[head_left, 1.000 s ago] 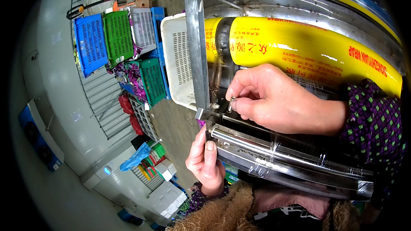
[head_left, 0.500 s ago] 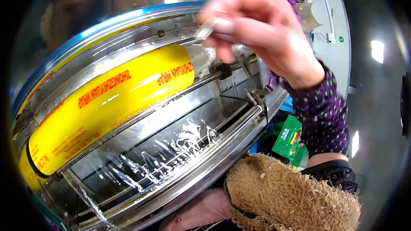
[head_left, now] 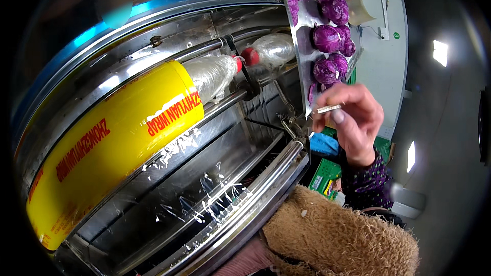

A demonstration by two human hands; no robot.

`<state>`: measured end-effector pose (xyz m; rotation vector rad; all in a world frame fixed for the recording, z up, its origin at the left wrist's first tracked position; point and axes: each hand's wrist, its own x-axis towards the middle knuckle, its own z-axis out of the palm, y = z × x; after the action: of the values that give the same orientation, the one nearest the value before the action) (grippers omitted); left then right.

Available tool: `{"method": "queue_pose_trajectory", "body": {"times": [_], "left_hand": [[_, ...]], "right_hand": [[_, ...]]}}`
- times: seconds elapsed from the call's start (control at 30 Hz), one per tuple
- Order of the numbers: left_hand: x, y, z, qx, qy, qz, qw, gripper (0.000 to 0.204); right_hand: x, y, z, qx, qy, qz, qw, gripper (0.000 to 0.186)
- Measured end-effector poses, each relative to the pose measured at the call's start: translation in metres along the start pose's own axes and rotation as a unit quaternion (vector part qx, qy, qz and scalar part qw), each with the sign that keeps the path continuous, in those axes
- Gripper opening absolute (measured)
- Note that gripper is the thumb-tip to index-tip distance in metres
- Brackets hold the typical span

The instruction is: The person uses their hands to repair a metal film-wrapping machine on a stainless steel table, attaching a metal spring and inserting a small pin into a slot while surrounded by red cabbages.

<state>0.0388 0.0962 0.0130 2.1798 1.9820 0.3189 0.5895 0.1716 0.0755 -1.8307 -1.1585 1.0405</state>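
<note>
My right hand is raised beside the right end of a metal wrapping machine. Its thumb and fingers pinch a small, thin, pale flat strip, whose exact kind I cannot make out. In the machine a large yellow film roll with red print lies along a metal rod. Past its right end sits a clear film-wrapped bottle with a red cap; a second wrapped bottle faces it. Shreds of clear film cling to the lower front of the machine. My left hand is out of view.
Purple cabbages line a pale metal tray behind the machine's right end. Below my right hand are a green crate and something blue. A fuzzy brown garment fills the lower right. The machine's metal front rail runs diagonally.
My right hand has moved right and down, away from above the roll's end, still pinching the strip. The view has shifted, bringing both wrapped bottles and more cabbages into sight.
</note>
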Motion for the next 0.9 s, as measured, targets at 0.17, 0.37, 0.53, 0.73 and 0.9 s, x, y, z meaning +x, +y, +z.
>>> {"method": "queue_pose_trajectory", "body": {"times": [0.17,0.37,0.53,0.73,0.9], "left_hand": [[0.028,0.015,-0.009,0.039,-0.020,0.021,0.999,0.047],[0.047,0.051,-0.039,0.089,-0.026,-0.040,0.995,0.045],[-0.019,-0.102,-0.071,-0.177,-0.215,-0.316,0.907,0.059],[0.023,0.004,-0.062,-0.255,-0.070,-0.378,0.888,0.066],[0.048,0.050,-0.052,-0.085,-0.016,-0.213,0.973,0.047]], "right_hand": [[-0.016,0.013,-0.009,0.028,0.081,-0.052,0.995,0.014],[-0.032,0.020,-0.007,0.107,0.171,-0.065,0.977,0.014],[-0.047,0.039,-0.015,0.197,0.176,-0.023,0.964,0.016],[-0.057,0.052,-0.022,0.244,0.175,-0.011,0.954,0.016],[-0.056,0.054,-0.021,0.268,0.174,-0.003,0.948,0.016]]}}
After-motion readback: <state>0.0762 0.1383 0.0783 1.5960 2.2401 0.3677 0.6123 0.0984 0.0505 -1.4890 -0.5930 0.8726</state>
